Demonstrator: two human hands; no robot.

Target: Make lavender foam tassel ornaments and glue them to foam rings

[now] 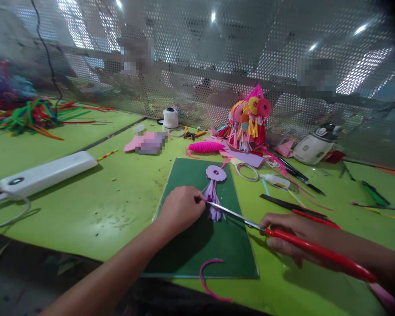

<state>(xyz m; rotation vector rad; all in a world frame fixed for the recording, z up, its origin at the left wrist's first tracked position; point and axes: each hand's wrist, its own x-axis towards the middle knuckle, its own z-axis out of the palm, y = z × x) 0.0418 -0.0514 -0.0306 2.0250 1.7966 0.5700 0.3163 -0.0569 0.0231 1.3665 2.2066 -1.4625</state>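
My left hand is closed in a pinch at the side of a small lilac paper tassel, with a bit of pink yarn at its fingertips. Above the tassel lies a lilac scalloped paper disc with a hole in its centre. My right hand grips red-handled scissors, and their metal blades reach across the tassel to my left fingertips. Whether the blades are parted is hard to see. Beneath both lies a dark green board. A loose pink yarn piece curves over its near edge.
A white power strip lies left. Behind the board are a pink yarn bundle, a colourful tassel pile, a tape roll and a glue bottle. Black scissors lie by my right hand. A perforated screen closes the back.
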